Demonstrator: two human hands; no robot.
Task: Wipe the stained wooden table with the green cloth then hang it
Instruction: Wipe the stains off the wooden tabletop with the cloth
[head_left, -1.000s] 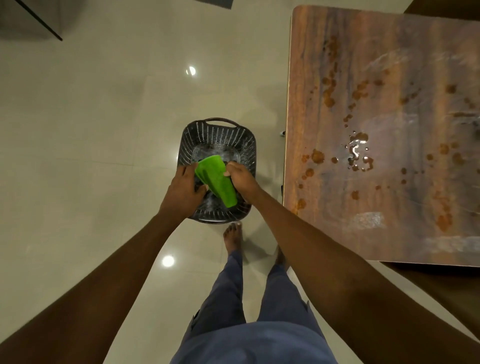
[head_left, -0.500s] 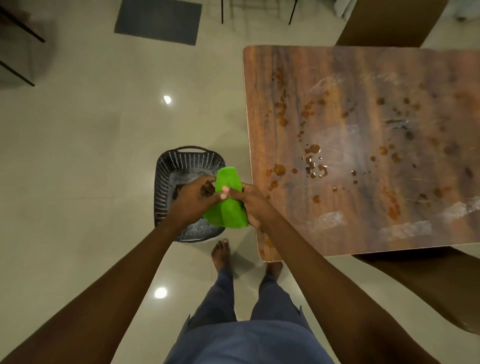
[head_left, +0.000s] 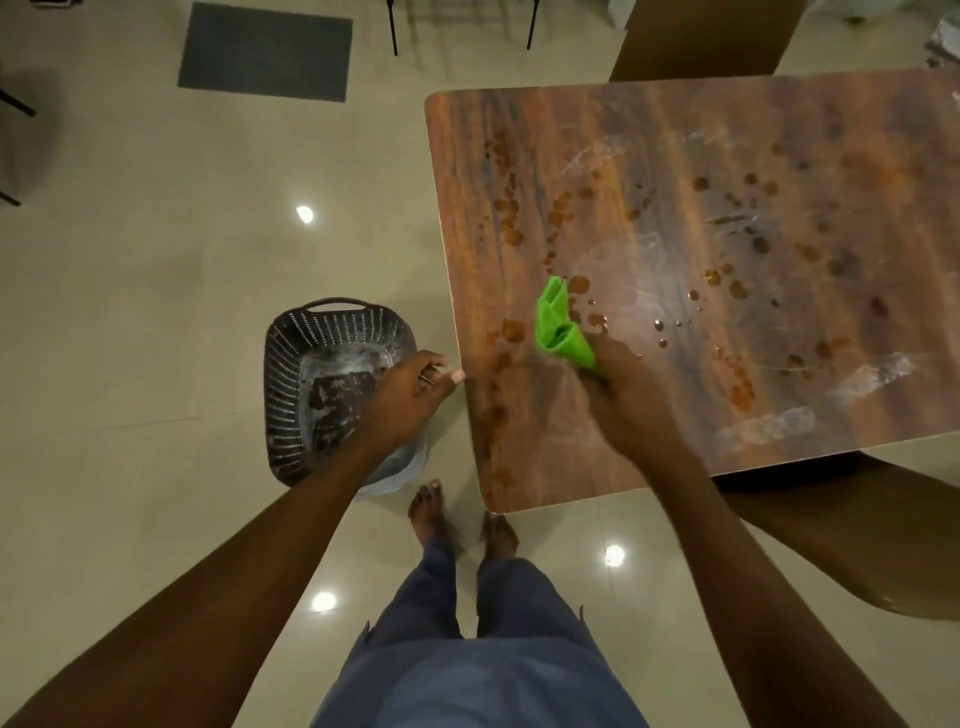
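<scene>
The wooden table (head_left: 675, 130) fills the right half of the view, spotted with brown stains and a few wet drops around its middle. My right hand (head_left: 626, 395) grips the folded green cloth (head_left: 558, 327) and holds it over the table's near left part, beside a cluster of stains. My left hand (head_left: 410, 389) hovers between the basket and the table's left edge, fingers loosely curled with nothing in them.
A dark perforated basket (head_left: 285, 374) stands on the tiled floor left of the table. My bare feet are just below the table's near corner. A dark mat (head_left: 265, 52) lies far left, chair legs behind it. A brown chair (head_left: 857, 530) sits at the table's near right side.
My right hand has carried the green cloth from above the basket rightward onto the table. My left hand has let go of the cloth and stays near the basket.
</scene>
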